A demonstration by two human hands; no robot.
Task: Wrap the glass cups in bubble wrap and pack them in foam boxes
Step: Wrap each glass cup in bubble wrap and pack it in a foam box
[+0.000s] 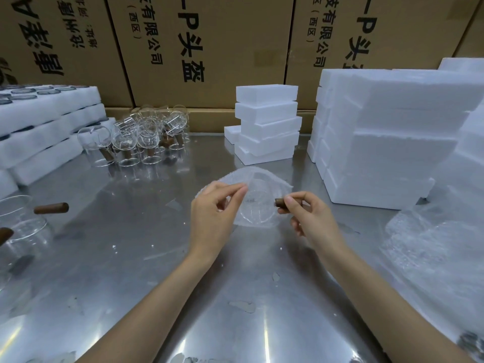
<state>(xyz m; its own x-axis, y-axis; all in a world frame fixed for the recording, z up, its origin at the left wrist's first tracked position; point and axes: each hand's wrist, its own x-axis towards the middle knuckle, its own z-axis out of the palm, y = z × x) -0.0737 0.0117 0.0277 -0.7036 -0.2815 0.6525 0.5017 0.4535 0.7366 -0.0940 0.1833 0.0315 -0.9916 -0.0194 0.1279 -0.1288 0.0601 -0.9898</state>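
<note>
Fingers of the right hand [311,218] pinched the cup's wooden handle [281,203], probably to keep the glass from rolling. Left hand [212,208] pinched the bubble wrap [277,183] edge, lifting it, seemingly to fold it over. Glass cup [255,205] lay on its side between both hands, atop the wrap, on the metal table [235,297]. Foam boxes [267,124] stood stacked beyond; bare cups [141,140] clustered far left; spare wrap [429,247] lay near right.
</note>
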